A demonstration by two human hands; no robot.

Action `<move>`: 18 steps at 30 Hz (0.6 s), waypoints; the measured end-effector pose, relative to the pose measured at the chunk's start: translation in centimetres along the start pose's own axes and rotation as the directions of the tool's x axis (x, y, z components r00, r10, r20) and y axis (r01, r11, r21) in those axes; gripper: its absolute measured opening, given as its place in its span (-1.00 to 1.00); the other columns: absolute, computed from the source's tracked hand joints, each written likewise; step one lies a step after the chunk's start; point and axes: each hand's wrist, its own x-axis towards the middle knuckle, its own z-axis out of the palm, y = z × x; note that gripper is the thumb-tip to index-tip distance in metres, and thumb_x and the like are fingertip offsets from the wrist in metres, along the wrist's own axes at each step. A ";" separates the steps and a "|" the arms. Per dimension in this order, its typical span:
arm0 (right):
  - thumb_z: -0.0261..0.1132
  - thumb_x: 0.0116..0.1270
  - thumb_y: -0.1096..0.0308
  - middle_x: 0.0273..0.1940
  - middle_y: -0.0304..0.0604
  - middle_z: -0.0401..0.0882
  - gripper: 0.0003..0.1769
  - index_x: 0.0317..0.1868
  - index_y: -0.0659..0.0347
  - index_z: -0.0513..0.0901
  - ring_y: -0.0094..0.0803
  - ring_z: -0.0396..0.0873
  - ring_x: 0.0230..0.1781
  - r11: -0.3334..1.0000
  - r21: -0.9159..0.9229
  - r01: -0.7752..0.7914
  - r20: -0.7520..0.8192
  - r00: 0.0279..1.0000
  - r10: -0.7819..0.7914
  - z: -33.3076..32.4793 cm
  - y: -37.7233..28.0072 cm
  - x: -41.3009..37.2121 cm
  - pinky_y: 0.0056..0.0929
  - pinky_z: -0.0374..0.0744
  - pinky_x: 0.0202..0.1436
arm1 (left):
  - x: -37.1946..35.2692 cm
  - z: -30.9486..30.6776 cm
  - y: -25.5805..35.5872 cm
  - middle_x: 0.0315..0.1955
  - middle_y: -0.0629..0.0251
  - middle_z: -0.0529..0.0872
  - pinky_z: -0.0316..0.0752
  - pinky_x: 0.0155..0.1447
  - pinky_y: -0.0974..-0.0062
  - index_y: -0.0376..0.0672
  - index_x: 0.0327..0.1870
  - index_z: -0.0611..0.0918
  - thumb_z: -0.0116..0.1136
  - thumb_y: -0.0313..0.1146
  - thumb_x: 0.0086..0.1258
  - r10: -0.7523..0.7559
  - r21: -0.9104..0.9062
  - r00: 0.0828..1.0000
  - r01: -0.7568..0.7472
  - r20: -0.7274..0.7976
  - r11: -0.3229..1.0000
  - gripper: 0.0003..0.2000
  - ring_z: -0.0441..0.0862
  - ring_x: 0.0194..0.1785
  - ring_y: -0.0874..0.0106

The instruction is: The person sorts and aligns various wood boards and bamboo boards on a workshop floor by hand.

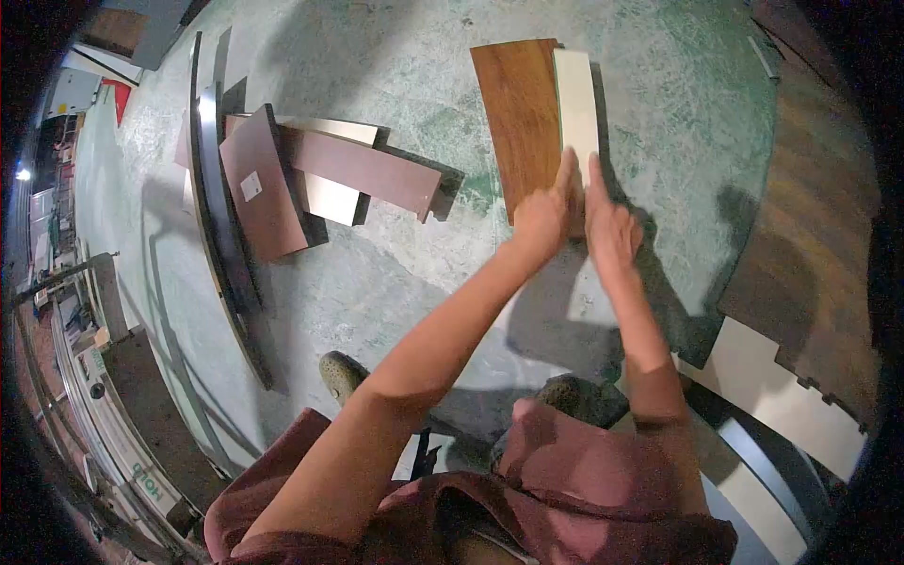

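Observation:
A cream strip (577, 99) lies along the right edge of a wood-grain brown board (521, 113) on the floor. At the strip's near end, my left hand (544, 218) is on its left side, over the board's lower right corner, index finger stretched along the strip and the other fingers curled. Opposite it, my right hand (614, 224) is closed at the strip's right edge, its index finger also pointing up along it. The strip's near end is partly hidden between my hands.
Mauve panels (363, 168), one with a white label (250, 185), overlap pale pieces at the left, beside long dark strips (218, 188). My shoes (341, 375) are below. Dark wood-look planks (800, 226) and notched cream panels (763, 372) lie at the right; rails and cartons line the far left.

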 end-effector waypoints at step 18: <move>-0.04 0.24 0.41 -0.46 0.16 0.58 -0.43 0.29 0.02 0.11 -0.02 0.61 -0.43 0.969 -0.039 0.242 0.016 0.970 -0.242 0.7 -5.9 7.6 -0.10 0.55 -0.40 | 5.2 -4.3 -6.1 -0.48 -0.25 0.54 0.41 -0.36 0.07 -0.22 0.29 0.02 -0.08 -0.40 0.25 -0.006 -0.125 0.972 -0.024 -0.235 0.992 -0.41 0.51 -0.38 -0.14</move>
